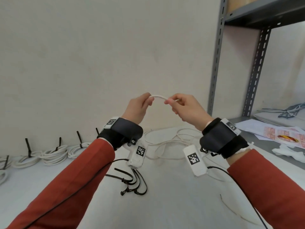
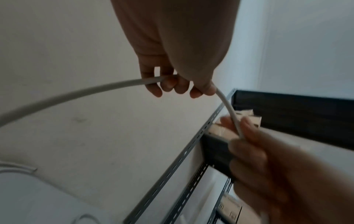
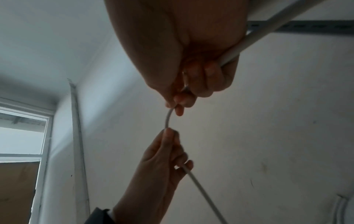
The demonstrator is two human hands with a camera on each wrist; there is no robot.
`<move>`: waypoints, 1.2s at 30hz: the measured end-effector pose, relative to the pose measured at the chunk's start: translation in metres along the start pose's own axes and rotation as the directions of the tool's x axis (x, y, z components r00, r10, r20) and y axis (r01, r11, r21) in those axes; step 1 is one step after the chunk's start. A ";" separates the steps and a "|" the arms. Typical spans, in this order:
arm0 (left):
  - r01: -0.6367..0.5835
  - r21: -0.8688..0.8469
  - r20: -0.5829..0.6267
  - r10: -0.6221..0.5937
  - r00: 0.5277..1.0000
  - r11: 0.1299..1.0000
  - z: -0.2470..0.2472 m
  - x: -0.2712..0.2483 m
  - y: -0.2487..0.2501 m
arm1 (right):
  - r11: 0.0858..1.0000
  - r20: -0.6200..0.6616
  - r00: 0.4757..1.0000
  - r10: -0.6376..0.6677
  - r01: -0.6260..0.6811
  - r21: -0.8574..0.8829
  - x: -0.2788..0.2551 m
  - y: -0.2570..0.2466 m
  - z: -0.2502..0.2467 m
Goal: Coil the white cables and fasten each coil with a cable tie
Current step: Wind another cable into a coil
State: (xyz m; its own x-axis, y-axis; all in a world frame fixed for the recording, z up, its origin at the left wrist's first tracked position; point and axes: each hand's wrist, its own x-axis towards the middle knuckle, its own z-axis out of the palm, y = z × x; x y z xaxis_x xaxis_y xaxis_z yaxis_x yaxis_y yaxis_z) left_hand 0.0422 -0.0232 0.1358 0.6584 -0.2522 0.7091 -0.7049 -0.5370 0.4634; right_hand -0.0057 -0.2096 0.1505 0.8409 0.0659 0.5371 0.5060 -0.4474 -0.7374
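Partway; this one uncoiled.
My left hand (image 1: 138,105) and right hand (image 1: 185,108) pinch a thin white round cable (image 1: 157,96) between them; tied white coils (image 1: 55,154) lie leftward, black plastic ties (image 1: 130,181) beneath.

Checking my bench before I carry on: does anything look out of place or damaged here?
Nothing looks damaged or spilled. The left hand and right hand pinch a white cable; loose cable loops sprawl on the table behind them. The tied coils by the wall have black tie tails sticking up untrimmed.
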 end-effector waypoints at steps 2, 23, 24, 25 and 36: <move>0.032 -0.044 -0.110 -0.037 0.993 0.999 -0.019 0.006 -0.001 | 0.999 -0.011 0.999 -0.030 0.030 0.041 0.001 0.000 -0.004; -0.085 -0.201 -0.404 -0.004 0.915 0.976 -0.135 0.019 0.041 | 0.879 0.531 0.848 -0.009 0.259 -0.399 -0.002 0.031 0.112; -0.093 -0.166 -0.404 0.018 0.915 0.982 -0.140 0.018 0.041 | 0.871 0.541 0.841 -0.024 0.283 -0.402 -0.001 0.029 0.117; -0.100 -0.139 -0.406 0.036 0.913 0.985 -0.144 0.017 0.041 | 0.865 0.552 0.833 -0.032 0.300 -0.402 0.000 0.027 0.121; -0.071 0.024 -0.429 0.075 0.900 0.997 -0.199 -0.010 0.020 | 0.923 0.458 0.887 -0.054 0.219 -0.317 0.006 0.011 0.137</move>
State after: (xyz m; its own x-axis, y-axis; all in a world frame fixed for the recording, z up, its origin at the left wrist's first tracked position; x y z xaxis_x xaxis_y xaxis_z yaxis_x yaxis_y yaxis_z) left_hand -0.0312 0.1289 0.2433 0.4266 0.0782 0.9011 -0.7435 -0.5369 0.3986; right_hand 0.0317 -0.0920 0.0895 0.8069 0.4908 0.3286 0.5905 -0.6813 -0.4326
